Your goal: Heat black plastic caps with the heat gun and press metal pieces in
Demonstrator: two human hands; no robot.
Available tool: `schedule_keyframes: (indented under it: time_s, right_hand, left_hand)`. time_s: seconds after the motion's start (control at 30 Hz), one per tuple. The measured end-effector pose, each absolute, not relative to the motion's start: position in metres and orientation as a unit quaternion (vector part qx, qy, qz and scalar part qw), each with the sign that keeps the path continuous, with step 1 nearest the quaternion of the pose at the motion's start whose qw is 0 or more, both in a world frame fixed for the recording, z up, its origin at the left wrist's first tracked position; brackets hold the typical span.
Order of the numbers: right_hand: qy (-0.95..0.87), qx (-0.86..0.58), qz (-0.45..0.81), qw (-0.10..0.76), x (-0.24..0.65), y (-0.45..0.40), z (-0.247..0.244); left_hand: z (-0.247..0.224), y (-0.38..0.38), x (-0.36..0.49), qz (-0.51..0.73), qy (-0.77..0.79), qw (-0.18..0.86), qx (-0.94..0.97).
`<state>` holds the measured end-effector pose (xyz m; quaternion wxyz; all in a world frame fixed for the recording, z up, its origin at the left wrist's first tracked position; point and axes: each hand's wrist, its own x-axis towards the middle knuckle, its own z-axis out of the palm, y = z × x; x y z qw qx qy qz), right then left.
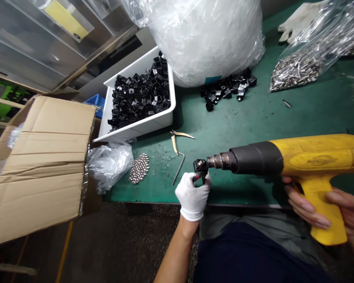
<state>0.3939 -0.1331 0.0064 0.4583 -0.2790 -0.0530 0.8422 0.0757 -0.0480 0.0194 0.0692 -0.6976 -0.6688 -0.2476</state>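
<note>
Across the lower left of the frame, a cardboard carton (38, 165) lies tilted against the edge of a green bench mat (283, 118). At top centre sits a large clear plastic sack (206, 39) of white packing material. Just left of it, a white plastic tub (172, 94) is heaped with black square fittings (138, 94), and more of them lie in a loose pile (227, 88) at the sack's foot. At upper right, a clear bag of metal parts (295, 70) rests near a white glove (301, 19).

A yellow heat gun (295, 161) reaches in from the right, held by the bare right hand (306, 208), whose fingers wrap closed around its grip. Its metal nozzle points at a small black fitting (200, 167), just beside it. The white-gloved left hand (193, 200) pinches that fitting closed between its fingers at the bench's front edge.

Nearby lie a crumpled plastic bag (109, 167), steel balls (139, 168), gold-handled pliers (177, 137) and a hex key (179, 167).
</note>
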Motion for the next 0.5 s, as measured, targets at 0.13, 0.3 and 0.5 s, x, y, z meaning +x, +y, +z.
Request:
schedule_keyframes:
  time_s: [0.13, 0.3, 0.5]
  right_hand:
    - [-0.06, -0.269, 0.846, 0.455, 0.3943, -0.133, 0.0077]
    - [-0.05, -0.277, 0.839, 0.466, 0.3945, -0.1354, 0.0082]
    - [-0.047, -0.287, 0.841, 0.456, 0.3942, -0.1365, 0.0059]
  left_hand:
    - [0.0185, -0.0481, 0.0749, -0.245, -0.664, 0.076, -0.702]
    - [0.0175, -0.0479, 0.0745, -0.243, -0.662, 0.079, -0.704]
    - [0.0171, -0.0477, 0.0741, -0.243, -0.66, 0.08, -0.707]
